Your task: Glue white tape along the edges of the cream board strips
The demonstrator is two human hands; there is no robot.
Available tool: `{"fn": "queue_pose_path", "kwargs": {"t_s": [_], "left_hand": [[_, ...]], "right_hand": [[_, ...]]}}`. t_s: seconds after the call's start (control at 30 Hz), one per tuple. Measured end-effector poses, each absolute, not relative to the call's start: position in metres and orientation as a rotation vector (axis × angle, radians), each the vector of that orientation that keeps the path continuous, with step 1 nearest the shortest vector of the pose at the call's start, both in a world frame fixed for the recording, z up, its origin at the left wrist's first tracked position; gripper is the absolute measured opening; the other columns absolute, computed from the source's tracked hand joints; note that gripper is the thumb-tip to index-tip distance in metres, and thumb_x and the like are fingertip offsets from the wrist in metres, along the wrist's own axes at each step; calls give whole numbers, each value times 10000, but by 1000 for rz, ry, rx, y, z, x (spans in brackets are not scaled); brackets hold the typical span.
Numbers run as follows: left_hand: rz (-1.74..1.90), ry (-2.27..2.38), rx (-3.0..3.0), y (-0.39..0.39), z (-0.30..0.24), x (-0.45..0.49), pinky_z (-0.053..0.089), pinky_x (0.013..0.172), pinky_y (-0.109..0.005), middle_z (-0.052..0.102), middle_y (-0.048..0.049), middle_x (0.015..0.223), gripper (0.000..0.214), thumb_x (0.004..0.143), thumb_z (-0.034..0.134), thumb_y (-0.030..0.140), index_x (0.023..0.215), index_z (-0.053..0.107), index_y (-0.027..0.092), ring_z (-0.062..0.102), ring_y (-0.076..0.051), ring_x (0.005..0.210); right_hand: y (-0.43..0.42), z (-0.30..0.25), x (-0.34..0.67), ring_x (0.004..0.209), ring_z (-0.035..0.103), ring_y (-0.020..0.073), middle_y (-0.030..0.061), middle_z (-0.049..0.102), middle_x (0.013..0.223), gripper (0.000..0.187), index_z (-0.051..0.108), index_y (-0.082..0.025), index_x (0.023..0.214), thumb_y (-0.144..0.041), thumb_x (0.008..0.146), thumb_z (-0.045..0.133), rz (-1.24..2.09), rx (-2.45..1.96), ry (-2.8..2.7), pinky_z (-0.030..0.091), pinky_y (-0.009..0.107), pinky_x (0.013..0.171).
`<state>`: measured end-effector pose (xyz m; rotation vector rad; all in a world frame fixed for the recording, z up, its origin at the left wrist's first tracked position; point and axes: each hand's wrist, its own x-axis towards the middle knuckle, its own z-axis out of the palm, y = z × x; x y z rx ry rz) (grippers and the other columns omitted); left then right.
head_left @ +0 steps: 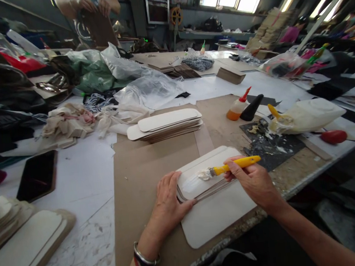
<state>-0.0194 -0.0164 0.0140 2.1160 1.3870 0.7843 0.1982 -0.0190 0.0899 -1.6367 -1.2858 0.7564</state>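
Observation:
My right hand (pixel 253 180) grips a yellow-handled brush (pixel 229 168) whose white, glue-laden bristles rest on the top piece of a small stack of cream rounded card pieces (pixel 209 165). My left hand (pixel 169 199) lies flat with fingers closed against the left edge of that stack, holding it down. A larger cream piece (pixel 214 216) lies under the stack near the table edge. All of this sits on a sheet of brown cardboard (pixel 143 172).
Another stack of cream pieces (pixel 166 125) lies farther back. Glue bottles (pixel 238 105) and a large white bottle (pixel 308 116) sit at right by a glue-smeared dark board (pixel 270 146). A phone (pixel 37 174) and more stacks (pixel 23 239) lie left. Another person (pixel 89 4) stands at the back.

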Motion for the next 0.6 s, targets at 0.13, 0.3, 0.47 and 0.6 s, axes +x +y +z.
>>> {"fn": "queue_pose_path", "kwargs": {"t_s": [0.13,0.3,0.47,0.6], "left_hand": [[840,1406,2131,-17,9,-19,350,976,-521,484,-124,1198,634,642,670,259,1207,394,176,425,-302,1131],[928,1389,2211,-15,-2,-20,394,933,-525,502,-125,1174,617,670,643,279,1219,378,184,455,-307,1106],[967,1390,2239,-14,-8,-21,400,930,-528,513,-132,1174,618,678,634,308,1229,385,183,467,-312,1103],[978,1404,2214,-15,-9,-20,402,936,-515,522,-119,1170,619,663,639,311,1223,405,189,475,-303,1098]], "right_hand": [[-11,89,245,540,652,200,56,657,609,458,608,-154,820,-599,722,562,495,-1779,-1274,544,288,534],[-7,90,273,529,645,204,49,641,624,383,591,-166,803,-542,776,527,287,-1815,-1351,541,315,550],[-7,90,282,641,638,181,83,630,831,307,581,-165,815,-452,852,479,46,-1772,-1522,536,317,637],[-8,91,277,775,616,208,81,598,828,228,578,-174,812,-357,882,460,-173,-1651,-1715,510,357,741]]}}
